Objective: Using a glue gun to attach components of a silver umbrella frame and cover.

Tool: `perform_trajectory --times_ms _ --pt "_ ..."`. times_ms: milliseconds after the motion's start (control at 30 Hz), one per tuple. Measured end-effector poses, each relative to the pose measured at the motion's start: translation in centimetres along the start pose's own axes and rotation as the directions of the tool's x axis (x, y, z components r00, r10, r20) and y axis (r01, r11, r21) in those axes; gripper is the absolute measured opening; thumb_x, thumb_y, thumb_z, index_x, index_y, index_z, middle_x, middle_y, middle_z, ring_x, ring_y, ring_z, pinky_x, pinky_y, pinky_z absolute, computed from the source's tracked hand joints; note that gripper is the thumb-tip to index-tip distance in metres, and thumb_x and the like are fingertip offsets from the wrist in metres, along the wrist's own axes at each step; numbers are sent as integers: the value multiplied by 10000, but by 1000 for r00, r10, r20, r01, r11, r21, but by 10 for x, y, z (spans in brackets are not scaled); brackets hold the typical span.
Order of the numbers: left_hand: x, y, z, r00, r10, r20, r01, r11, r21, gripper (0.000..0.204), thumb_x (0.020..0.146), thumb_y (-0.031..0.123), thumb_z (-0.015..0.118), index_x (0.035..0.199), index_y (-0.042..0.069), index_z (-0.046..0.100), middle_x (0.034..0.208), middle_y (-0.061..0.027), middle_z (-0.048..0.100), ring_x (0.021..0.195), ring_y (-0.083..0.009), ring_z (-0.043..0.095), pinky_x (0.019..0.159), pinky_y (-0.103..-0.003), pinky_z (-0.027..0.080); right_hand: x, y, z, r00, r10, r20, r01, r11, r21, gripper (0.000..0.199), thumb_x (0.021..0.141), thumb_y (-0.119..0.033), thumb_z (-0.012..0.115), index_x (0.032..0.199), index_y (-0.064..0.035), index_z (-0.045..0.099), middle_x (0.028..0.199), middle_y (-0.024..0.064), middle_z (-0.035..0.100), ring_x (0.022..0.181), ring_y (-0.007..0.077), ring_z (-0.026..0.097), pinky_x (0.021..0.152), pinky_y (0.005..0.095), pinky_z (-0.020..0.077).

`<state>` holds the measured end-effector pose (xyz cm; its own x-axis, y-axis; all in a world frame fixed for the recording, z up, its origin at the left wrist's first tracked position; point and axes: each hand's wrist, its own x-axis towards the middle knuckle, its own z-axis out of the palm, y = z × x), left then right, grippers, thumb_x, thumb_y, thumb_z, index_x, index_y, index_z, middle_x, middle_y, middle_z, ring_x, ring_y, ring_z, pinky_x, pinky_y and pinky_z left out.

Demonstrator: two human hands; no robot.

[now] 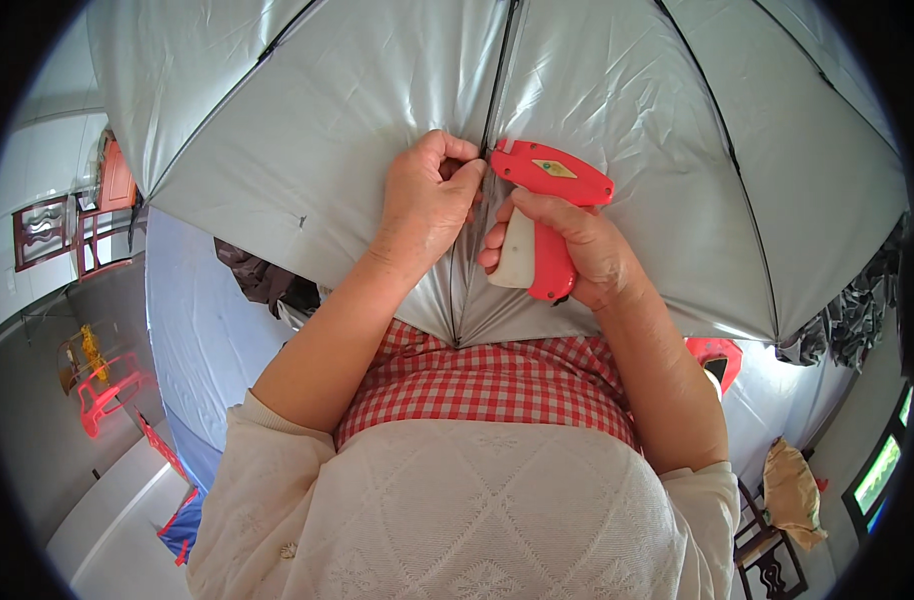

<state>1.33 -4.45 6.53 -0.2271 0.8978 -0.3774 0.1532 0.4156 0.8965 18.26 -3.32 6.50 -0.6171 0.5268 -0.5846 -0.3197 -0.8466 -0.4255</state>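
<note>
An open umbrella with silver fabric (317, 150) spreads across my lap, its thin dark ribs (499, 75) fanning out. In my right hand (602, 250) is a red and white tagging gun (557, 175), the fingers wrapped round its handle. The gun's front end points left and meets the middle rib. My left hand (422, 200) is closed in a pinch on the umbrella at that same rib, right beside the gun's tip. What exactly lies between the left fingertips is hidden.
Crumpled dark fabric (262, 275) pokes out under the umbrella's left edge, with more black fabric (847, 325) at the right. A light blue cover (192, 290) lies beneath. Part of a red object (715, 360) shows by my right forearm. Wooden chairs (47, 235) and a red stool (107, 395) stand left.
</note>
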Motion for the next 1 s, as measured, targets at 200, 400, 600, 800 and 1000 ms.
perform_trajectory --times_ms 200,400,600,800,1000 --pt "-1 -5 3 995 102 -12 -97 975 199 108 882 47 618 969 -11 589 710 -26 604 596 -105 555 555 -252 470 2 1 5 983 -54 -173 23 984 -176 239 877 -255 668 963 -39 610 693 84 611 502 210 588 470 359 502" --pt "15 35 -65 936 346 57 -283 651 704 486 781 105 722 1194 24 478 1104 -175 566 964 -303 599 817 -398 499 -33 -45 7 976 -115 -186 85 983 -162 285 897 -266 661 1034 -20 620 915 113 660 839 221 659 732 358 555" --pt "75 58 -137 905 423 -37 -24 138 990 629 761 176 754 1291 48 440 1230 -234 497 1147 -384 516 978 -429 431 -41 -29 -1 944 -235 -233 189 961 -203 289 934 -273 609 1034 -2 624 988 133 657 883 209 644 740 361 555" --pt "107 67 13 864 502 -46 -383 713 588 601 790 186 733 1303 47 453 1217 -241 514 1047 -388 567 888 -427 486 12 -35 4 945 -313 -96 292 938 -189 283 933 -278 605 1022 -9 609 903 133 674 815 225 662 702 355 544" --pt "111 63 22 889 456 38 -436 819 372 448 816 12 655 1243 28 519 830 -142 614 744 -292 602 704 -381 496 61 -116 11 886 -437 -154 374 871 -319 276 888 -268 648 988 -15 600 867 137 671 784 244 669 663 358 539"
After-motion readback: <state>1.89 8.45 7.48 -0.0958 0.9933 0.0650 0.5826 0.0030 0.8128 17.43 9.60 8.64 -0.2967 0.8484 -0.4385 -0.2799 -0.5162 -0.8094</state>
